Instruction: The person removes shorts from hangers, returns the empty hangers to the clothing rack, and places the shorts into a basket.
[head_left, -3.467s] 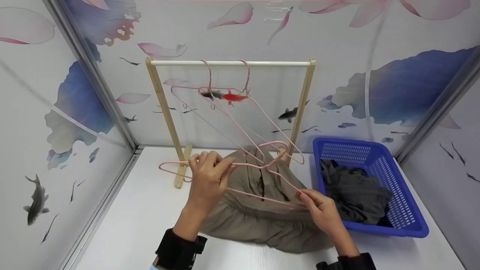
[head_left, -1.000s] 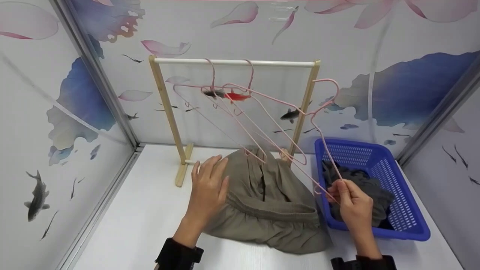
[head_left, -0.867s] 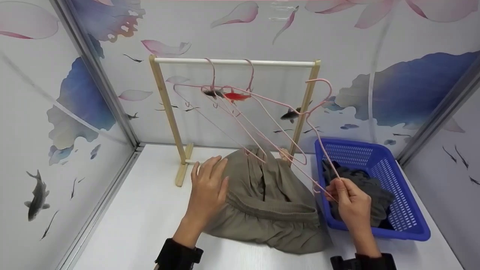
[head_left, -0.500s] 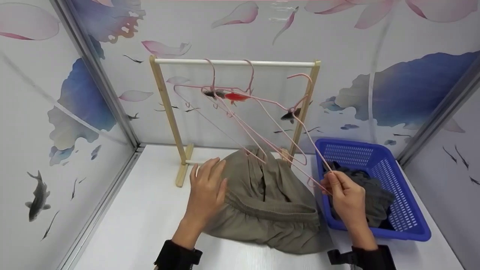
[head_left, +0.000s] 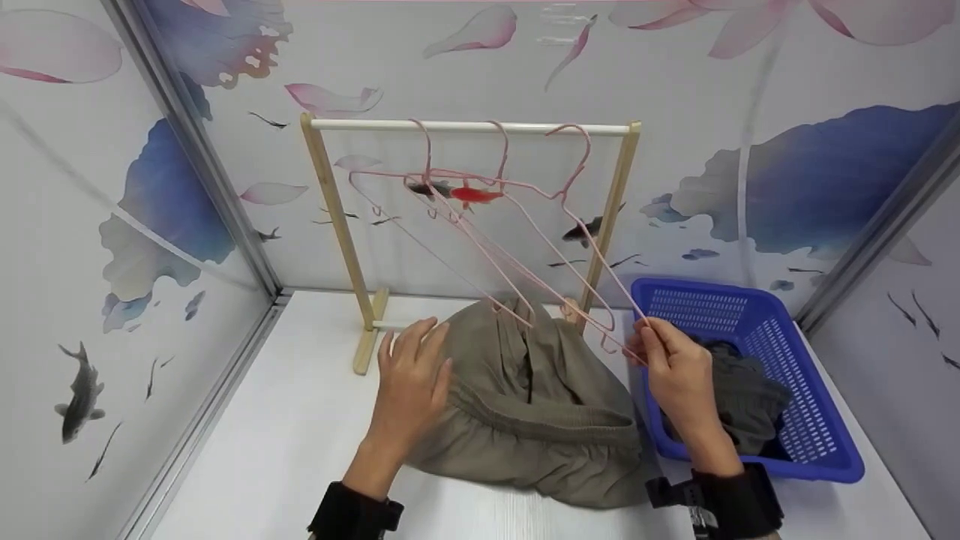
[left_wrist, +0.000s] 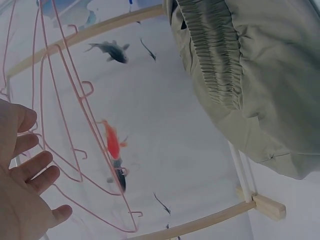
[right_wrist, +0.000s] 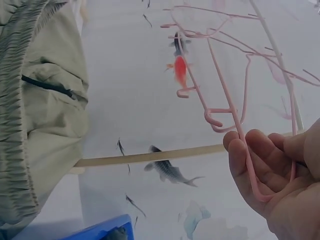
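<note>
Right hand (head_left: 679,371): grip closed in a pinch on the lower corner of a pink wire hanger (head_left: 592,255). The wrist view shows the wire running across the curled fingers (right_wrist: 250,165), with the corner bend resting in the palm. The hanger rises at a slant from the hand towards the rail; its hook (head_left: 568,133) sits at the white top rail (head_left: 465,126) of the wooden rack (head_left: 330,225), right of centre. Whether the hook bears on the rail or only meets it cannot be told.

Two more pink hangers (head_left: 450,225) hang from the same rail, to the left of the held one, their lower ends swung forward over the garment.

Left hand (head_left: 411,375): grip released, fingers straight and slightly spread, lying flat on the left edge of the olive-khaki trousers (head_left: 532,405). The left wrist view shows the open palm (left_wrist: 22,200) with nothing in it.

The trousers lie heaped on the white desk (head_left: 285,435) in front of the rack's base, between the two hands, with the gathered waistband towards the person and a dark pocket slit near the middle.

Blue plastic basket (head_left: 795,375) on the desk at right, just beside the trousers, with a dark grey garment (head_left: 742,390) inside it. The right hand is above its near left corner.

Black wrist straps on both forearms. Walls with a painted fish and petal pattern surround the desk.
</note>
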